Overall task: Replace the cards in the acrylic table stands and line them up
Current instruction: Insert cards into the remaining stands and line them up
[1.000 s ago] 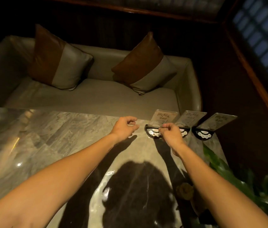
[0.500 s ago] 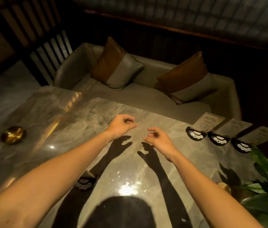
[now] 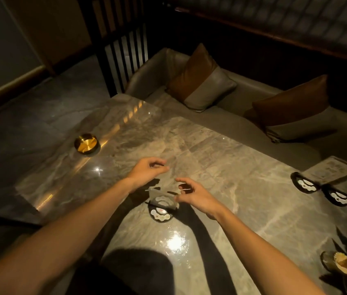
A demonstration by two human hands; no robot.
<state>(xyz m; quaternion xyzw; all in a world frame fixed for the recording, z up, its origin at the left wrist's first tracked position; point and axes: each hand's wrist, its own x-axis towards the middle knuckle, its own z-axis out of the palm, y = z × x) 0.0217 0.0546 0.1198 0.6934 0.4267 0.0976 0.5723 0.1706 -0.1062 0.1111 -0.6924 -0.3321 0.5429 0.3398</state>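
Observation:
A lone acrylic stand [image 3: 161, 209] with a round black base and a clear upright panel sits mid-table; I see no card in it. My right hand [image 3: 198, 194] hovers at its right side, fingers spread, thumb close to the panel's top corner. My left hand [image 3: 147, 171] floats just beyond and left of the stand, fingers loosely curled, holding nothing. Three more stands [image 3: 305, 184] stand in a row at the table's right edge, the first bearing a pale card [image 3: 330, 171]; the last is cut off by the frame.
The grey marble table [image 3: 221, 158] has a gold bowl [image 3: 86, 143] near its left edge and a potted plant [image 3: 340, 262] at the lower right. Beyond the far edge stands a sofa [image 3: 242, 118] with two brown-and-grey cushions.
The view has swung left and both hands have moved from the row of three stands to the single stand mid-table. My right hand has opened beside its panel.

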